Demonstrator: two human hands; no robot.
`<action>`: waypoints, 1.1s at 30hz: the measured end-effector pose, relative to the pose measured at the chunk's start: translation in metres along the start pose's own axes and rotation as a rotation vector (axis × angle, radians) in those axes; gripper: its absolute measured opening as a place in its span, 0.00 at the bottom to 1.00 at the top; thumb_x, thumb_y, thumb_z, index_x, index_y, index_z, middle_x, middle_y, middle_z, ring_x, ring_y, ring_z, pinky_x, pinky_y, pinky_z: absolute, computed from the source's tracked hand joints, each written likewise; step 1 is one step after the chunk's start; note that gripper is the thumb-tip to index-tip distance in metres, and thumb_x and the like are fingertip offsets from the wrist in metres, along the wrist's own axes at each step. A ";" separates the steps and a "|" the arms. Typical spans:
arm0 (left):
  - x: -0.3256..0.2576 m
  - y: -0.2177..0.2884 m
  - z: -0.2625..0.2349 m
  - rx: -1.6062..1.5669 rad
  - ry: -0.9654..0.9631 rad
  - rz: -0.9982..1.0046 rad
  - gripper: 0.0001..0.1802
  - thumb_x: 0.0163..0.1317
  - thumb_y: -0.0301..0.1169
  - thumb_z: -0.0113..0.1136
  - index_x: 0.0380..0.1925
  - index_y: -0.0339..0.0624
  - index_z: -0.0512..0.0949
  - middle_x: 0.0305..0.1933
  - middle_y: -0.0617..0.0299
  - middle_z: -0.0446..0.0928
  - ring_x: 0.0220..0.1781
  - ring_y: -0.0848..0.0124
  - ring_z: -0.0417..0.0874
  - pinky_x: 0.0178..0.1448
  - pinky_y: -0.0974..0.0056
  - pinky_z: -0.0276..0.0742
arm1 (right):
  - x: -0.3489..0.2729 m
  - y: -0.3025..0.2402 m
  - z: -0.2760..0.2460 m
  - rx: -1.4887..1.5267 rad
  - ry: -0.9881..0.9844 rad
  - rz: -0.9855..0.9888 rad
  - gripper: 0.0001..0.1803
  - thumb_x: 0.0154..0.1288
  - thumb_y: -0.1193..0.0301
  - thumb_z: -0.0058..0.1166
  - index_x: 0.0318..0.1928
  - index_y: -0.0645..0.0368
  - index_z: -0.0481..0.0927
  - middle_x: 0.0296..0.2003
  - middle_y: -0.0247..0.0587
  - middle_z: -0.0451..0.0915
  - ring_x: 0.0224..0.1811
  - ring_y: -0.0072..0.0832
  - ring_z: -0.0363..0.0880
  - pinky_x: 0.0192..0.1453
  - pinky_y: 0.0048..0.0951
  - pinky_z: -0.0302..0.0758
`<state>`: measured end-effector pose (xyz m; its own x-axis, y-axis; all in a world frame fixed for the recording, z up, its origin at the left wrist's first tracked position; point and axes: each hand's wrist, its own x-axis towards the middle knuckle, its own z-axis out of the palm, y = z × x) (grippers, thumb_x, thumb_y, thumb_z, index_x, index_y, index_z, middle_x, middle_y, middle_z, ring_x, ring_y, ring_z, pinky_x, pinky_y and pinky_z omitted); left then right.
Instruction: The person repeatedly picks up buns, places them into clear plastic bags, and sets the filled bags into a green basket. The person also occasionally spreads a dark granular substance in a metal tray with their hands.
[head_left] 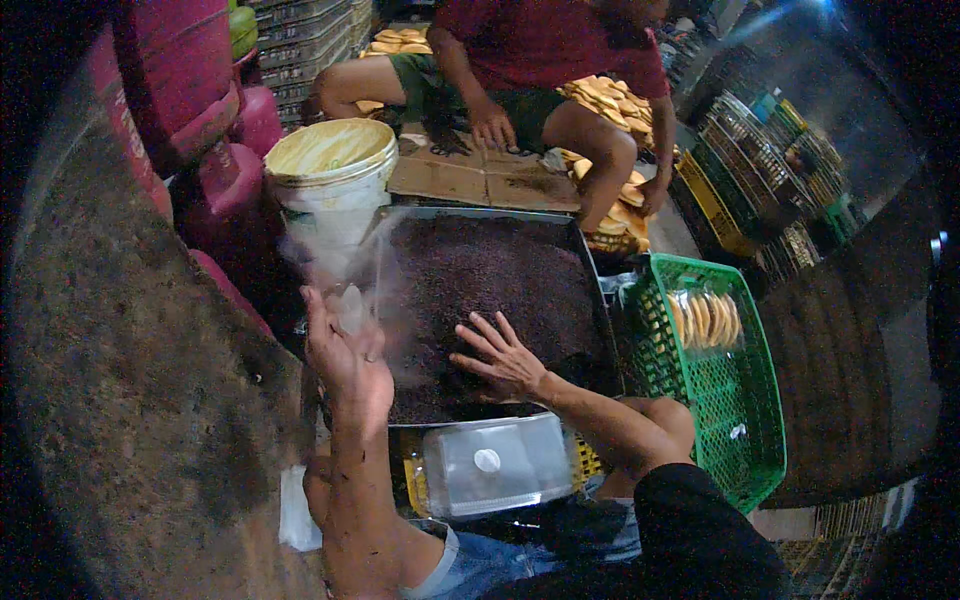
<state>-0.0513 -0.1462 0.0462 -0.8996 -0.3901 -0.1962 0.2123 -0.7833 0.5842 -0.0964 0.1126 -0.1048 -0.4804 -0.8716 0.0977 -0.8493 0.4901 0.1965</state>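
bucket: white plastic bucket (330,165), upper left, beside red gas cylinders (190,90)
basket: green mesh basket (745,420) holding round biscuits (705,318)
coworker: seated person (545,60) on cardboard (470,175)
racks: wire racks (770,160) right

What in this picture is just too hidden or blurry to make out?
- Left hand: it grips something pale, smeared by motion blur; what it is cannot be told.
- Tray of dark crumbs: its near edge is hidden behind the clear plastic container.
- Person sitting opposite: cut off by the top edge.
- Racks at right: dim, bent by the fisheye rim.
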 end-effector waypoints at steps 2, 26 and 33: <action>0.003 0.008 -0.011 -0.008 -0.055 -0.008 0.21 0.73 0.55 0.50 0.47 0.51 0.76 0.31 0.73 0.75 0.23 0.82 0.67 0.21 0.73 0.53 | 0.013 -0.009 0.001 0.159 -0.033 -0.064 0.32 0.63 0.46 0.55 0.65 0.41 0.71 0.76 0.45 0.51 0.79 0.52 0.44 0.78 0.66 0.42; 0.013 -0.038 0.018 0.704 0.160 0.284 0.30 0.74 0.54 0.48 0.14 0.53 0.62 0.13 0.74 0.57 0.15 0.79 0.60 0.20 0.65 0.53 | -0.109 0.130 -0.104 0.223 0.534 0.625 0.05 0.67 0.71 0.55 0.36 0.58 0.80 0.35 0.50 0.80 0.44 0.50 0.79 0.51 0.49 0.74; 0.010 -0.065 0.021 0.332 0.020 -0.029 0.21 0.74 0.51 0.49 0.28 0.48 0.75 0.20 0.70 0.70 0.15 0.76 0.68 0.19 0.70 0.61 | -0.105 0.112 -0.042 0.518 -0.557 0.482 0.26 0.68 0.51 0.53 0.54 0.59 0.80 0.53 0.54 0.81 0.56 0.52 0.78 0.57 0.46 0.76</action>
<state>-0.0819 -0.0888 0.0232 -0.8953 -0.3814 -0.2300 0.0476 -0.5954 0.8020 -0.1319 0.2581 -0.0516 -0.7323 -0.5041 -0.4578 -0.4552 0.8624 -0.2214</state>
